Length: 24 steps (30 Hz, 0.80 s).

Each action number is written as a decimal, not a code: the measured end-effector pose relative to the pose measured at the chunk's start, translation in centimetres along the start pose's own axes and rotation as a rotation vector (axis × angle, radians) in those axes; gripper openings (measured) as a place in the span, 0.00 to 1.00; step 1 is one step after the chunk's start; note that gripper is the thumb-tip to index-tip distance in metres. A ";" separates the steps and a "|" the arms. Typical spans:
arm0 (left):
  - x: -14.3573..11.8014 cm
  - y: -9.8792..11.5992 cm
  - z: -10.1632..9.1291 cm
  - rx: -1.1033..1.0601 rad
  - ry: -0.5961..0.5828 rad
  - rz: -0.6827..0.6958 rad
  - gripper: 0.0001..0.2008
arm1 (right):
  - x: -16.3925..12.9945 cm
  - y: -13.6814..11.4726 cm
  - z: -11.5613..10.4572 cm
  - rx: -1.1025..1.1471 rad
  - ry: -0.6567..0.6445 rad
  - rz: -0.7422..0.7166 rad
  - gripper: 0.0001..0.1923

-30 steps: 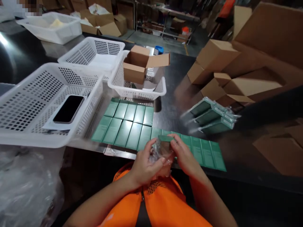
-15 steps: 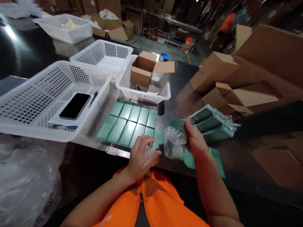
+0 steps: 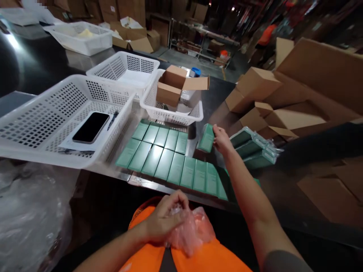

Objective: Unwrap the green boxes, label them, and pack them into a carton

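My right hand (image 3: 221,139) holds a small green box (image 3: 206,138) just above the dark table, to the right of the far row of green boxes. Several green boxes (image 3: 159,151) lie flat in two rows near the table's front edge. My left hand (image 3: 164,219) is close to my orange vest and clutches a crumpled clear plastic wrapper (image 3: 191,230). A plastic-wrapped bundle of green boxes (image 3: 255,149) lies to the right of my right hand.
A large white basket (image 3: 36,147) at the left holds a phone (image 3: 90,127) and a pen. Two more white baskets stand behind; one (image 3: 170,113) holds an open cardboard box (image 3: 172,85). Cardboard boxes (image 3: 261,87) pile up at right. A plastic bag (image 3: 28,219) sits lower left.
My right hand pulled a green box out of the wrapper and carried it forward over the table. My left hand drew back to my vest with the empty wrapper.
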State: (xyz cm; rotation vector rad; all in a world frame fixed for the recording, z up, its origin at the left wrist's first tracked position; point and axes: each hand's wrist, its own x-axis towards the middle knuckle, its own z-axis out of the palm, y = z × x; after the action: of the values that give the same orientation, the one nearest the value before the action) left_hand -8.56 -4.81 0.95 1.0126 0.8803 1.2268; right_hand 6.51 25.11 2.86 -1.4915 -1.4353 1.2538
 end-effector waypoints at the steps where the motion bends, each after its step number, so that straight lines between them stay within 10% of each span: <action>1: -0.1 -0.3 -0.1 -0.065 -0.017 -0.049 0.27 | 0.7 0.6 0.5 -0.055 -0.009 0.002 0.28; 11: -0.4 -2.1 -1.2 -0.085 -0.076 -0.127 0.19 | 1.2 4.1 3.8 -0.646 -0.150 -0.236 0.16; 17: -2.2 -1.3 -0.3 -0.463 0.120 -0.367 0.17 | -2.2 2.6 -2.9 -0.858 0.067 -0.389 0.32; 21: -1.9 -2.3 -0.8 -0.632 -0.036 -0.298 0.23 | -1.6 1.2 -9.1 -1.135 0.428 -0.382 0.36; 24: -0.4 -3.2 -0.5 -0.517 -0.182 -0.191 0.24 | 0.8 0.3 -11.8 -1.385 0.461 -0.272 0.33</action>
State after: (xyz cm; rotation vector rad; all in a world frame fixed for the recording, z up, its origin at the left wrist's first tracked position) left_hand -8.05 -5.25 -2.23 0.5953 0.4671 1.1002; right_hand 17.72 27.39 5.73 -2.0436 -2.1379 -0.4727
